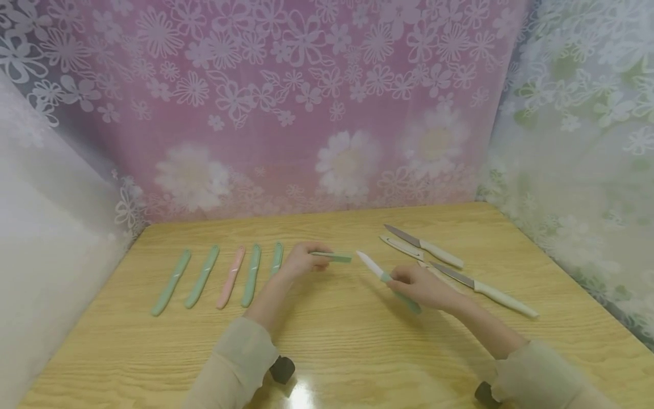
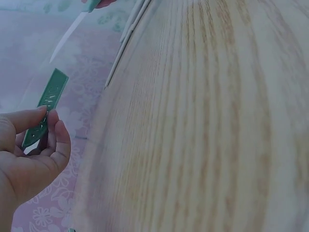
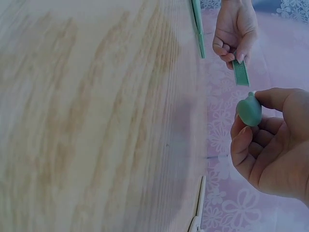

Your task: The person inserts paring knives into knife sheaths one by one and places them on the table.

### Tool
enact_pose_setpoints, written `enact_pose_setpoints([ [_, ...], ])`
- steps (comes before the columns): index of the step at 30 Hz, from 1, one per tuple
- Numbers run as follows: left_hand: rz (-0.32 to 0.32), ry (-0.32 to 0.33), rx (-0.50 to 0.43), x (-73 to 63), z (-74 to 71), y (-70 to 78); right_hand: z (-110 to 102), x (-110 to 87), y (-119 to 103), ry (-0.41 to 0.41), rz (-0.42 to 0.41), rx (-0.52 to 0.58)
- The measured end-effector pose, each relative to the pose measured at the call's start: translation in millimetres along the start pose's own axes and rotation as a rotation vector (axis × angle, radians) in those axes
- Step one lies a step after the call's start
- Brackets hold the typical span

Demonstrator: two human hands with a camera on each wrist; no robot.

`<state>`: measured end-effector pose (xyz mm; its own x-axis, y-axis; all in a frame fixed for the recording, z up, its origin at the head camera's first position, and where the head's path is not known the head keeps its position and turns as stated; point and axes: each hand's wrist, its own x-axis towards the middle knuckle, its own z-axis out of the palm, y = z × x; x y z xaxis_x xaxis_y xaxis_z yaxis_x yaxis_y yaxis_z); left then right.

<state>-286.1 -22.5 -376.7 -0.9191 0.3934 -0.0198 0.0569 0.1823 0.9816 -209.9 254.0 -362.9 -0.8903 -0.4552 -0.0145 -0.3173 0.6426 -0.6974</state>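
My left hand (image 1: 305, 262) pinches a green knife sheath (image 2: 52, 92) between thumb and fingers, its free end pointing right. In my right hand (image 1: 421, 286) is a knife with a white blade (image 1: 370, 264) and a green handle (image 3: 249, 111), gripped by the handle. The blade tip points up and left, close to the sheath's end but apart from it. Both things are held above the table. In the left wrist view the sheath has cut-out slots along its side. The right wrist view shows the knife handle end-on, hiding the blade.
Several sheathed knives lie in a row at left, green ones (image 1: 201, 277) and a pink one (image 1: 231, 277). At right lie two dark-bladed knives with cream handles (image 1: 504, 299) and a cream sheath (image 1: 402, 247). Flowered curtains (image 1: 327, 113) enclose the wooden table (image 1: 327, 352).
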Motion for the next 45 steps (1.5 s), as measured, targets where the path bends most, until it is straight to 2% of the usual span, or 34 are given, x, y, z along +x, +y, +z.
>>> enact_pose_setpoints([
  [5, 0.002, 0.008, 0.03, 1.5, -1.3, -6.8, 4, 1.6, 4, -0.04, 0.009, 0.048],
  [8, 0.022, 0.015, 0.044, -0.7, -2.3, -7.4, 2, 1.0, 4, -0.089, 0.017, 0.118],
  [12, 0.062, 0.028, 0.039, -3.1, -3.5, -7.6, -2, -0.1, 4, -0.152, -0.001, 0.216],
  [17, 0.09, 0.032, 0.011, -4.0, -3.8, -7.6, -5, 0.0, 4, -0.188, -0.012, 0.29],
  [24, 0.101, 0.073, -0.027, -2.4, -2.3, -8.3, -5, -0.5, 4, -0.193, -0.015, 0.349],
  [31, 0.092, 0.058, -0.044, -1.1, 1.1, -9.8, -1, 0.5, 5, -0.171, -0.026, 0.332],
  [39, 0.1, 0.12, -0.044, -1.4, 1.3, -10.5, -3, -0.2, 5, -0.143, -0.041, 0.31],
  [45, 0.122, 0.076, -0.074, -0.8, 3.3, -12.1, -1, 0.6, 3, -0.141, 0.003, 0.358],
])
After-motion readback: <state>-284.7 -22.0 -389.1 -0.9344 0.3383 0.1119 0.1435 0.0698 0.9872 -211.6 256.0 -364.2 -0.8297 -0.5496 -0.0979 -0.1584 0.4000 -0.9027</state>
